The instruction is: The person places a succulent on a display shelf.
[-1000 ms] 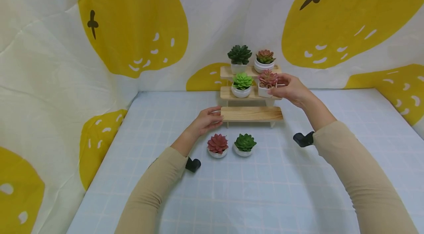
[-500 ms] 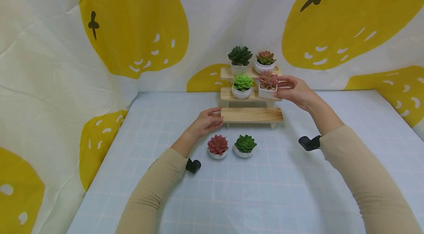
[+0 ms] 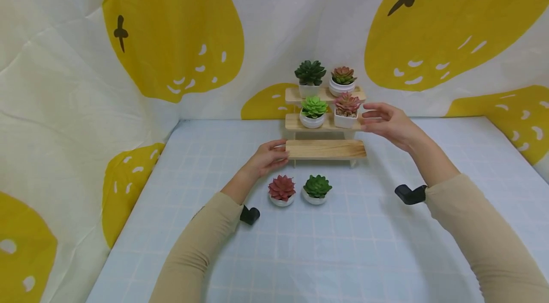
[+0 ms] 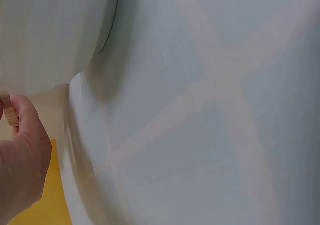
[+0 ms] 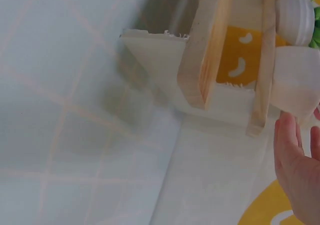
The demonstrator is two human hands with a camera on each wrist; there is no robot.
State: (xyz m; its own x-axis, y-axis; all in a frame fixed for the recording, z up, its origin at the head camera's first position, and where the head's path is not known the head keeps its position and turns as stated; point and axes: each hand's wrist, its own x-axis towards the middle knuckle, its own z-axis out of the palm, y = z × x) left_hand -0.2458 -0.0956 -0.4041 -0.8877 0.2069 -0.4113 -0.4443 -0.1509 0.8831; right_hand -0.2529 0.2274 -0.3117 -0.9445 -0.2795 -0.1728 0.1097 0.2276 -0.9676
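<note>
My left hand (image 3: 265, 158) pinches the left end of the lowest shelf of a three-tier wooden stand (image 3: 326, 148); the left wrist view shows the wood edge (image 4: 11, 114) between thumb and fingers. On the middle shelf's right side stands a pink succulent (image 3: 346, 110) in a square white pot. Just right of it is my right hand (image 3: 396, 127), fingers loosely extended and holding nothing. A light green succulent (image 3: 313, 111) shares that shelf. Up on the top shelf are a dark green succulent (image 3: 310, 78) and a reddish-green one (image 3: 343, 81).
In front of the stand, a dark red succulent (image 3: 281, 190) and a green succulent (image 3: 317, 189), both in white bowls, sit side by side on the light blue checked tablecloth (image 3: 317, 255). Behind the stand hangs a white cloth (image 3: 279, 17) with yellow fruit shapes.
My right hand has let go of the pink succulent's pot and drawn away to the right. The pot stays on the middle shelf. My left hand has kept its place.
</note>
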